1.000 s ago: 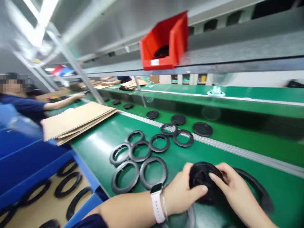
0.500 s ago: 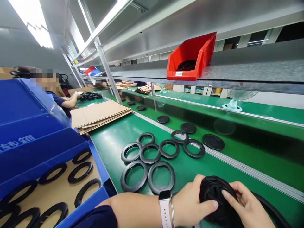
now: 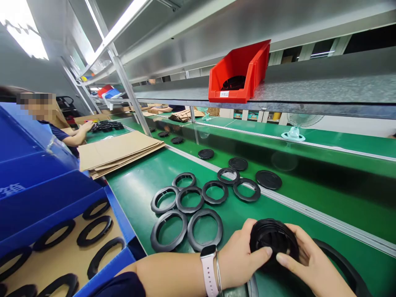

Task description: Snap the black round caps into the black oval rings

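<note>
Between my two hands is a round black plastic part [image 3: 272, 235] with a ridged rim, tilted toward me above the green work table. My left hand [image 3: 244, 253], with a watch on its wrist, grips the part's left side, thumb on its near face. On the right side, my right hand [image 3: 309, 262] wraps its fingers behind the rim, and its thumb presses the near face. Several black rings [image 3: 204, 229] lie on the table to the left of my hands. A larger black ring [image 3: 343, 264] is partly hidden behind my right hand.
At left, a blue box [image 3: 117, 214] holds black rings on cardboard. Cardboard sheets [image 3: 120, 150] lie beyond it. Black discs [image 3: 268, 180] lie along the green strip behind a metal rail. A red bin [image 3: 229, 93] stands on the shelf above. A co-worker [image 3: 72, 134] works at far left.
My hands have turned the black part so its round face shows more, and my right thumb has shifted lower on it. The whole view has moved slightly to the right.
</note>
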The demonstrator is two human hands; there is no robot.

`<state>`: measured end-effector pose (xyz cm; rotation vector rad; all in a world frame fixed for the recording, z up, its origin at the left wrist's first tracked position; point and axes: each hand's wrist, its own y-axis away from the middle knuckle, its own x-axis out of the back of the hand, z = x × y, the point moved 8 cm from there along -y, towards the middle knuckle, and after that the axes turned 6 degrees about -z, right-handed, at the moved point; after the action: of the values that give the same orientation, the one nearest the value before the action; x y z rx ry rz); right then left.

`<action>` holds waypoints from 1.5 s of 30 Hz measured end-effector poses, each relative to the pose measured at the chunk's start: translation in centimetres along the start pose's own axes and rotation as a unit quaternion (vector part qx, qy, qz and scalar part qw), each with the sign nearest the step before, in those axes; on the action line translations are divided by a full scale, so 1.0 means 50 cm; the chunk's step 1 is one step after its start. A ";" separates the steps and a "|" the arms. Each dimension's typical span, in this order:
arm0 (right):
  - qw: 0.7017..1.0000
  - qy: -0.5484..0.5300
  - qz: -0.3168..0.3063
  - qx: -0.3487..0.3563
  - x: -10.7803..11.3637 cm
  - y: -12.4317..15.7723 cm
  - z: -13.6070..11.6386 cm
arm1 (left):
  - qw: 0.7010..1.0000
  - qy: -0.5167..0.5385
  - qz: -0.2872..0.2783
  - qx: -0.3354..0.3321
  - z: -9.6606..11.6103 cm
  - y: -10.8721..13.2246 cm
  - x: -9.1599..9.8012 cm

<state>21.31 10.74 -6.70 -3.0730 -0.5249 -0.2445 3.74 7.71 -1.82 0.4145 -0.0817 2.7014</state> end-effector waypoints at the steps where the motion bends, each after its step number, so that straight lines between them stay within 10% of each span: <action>1: 1.000 -0.002 -0.003 -0.007 -0.004 0.000 0.000 | 1.000 0.005 -0.002 -0.001 -0.002 -0.002 0.000; 11: 0.997 0.076 0.024 0.002 -0.008 0.000 -0.085 | 0.998 0.035 -0.034 0.028 -0.022 -0.010 -0.020; 14: 0.973 0.155 0.161 0.052 0.122 -0.022 -0.110 | 0.995 0.078 -0.063 0.022 -0.025 -0.009 -0.025; 17: 0.876 0.319 0.352 0.087 0.305 -0.022 -0.107 | 0.995 -0.018 -0.095 0.017 -0.016 -0.005 -0.028; 23: 0.847 0.490 0.199 -0.056 0.462 -0.064 0.078 | 0.923 -0.267 -0.278 -0.006 0.003 0.018 -0.082; 33: 0.861 0.433 0.241 0.113 0.401 -0.050 0.033 | 0.880 -0.341 -0.316 -0.096 0.008 0.032 -0.102; 39: 0.934 0.335 0.043 0.118 0.284 -0.071 0.019 | 0.880 -0.334 -0.290 -0.173 0.019 0.036 -0.102; 45: 0.957 0.272 0.081 0.058 0.326 -0.072 0.042 | 0.910 -0.294 -0.225 -0.187 0.037 0.021 -0.075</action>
<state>35.62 19.56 -6.30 -2.7309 -0.2436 -0.9723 7.11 5.07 -1.16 0.9733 -0.5864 1.9684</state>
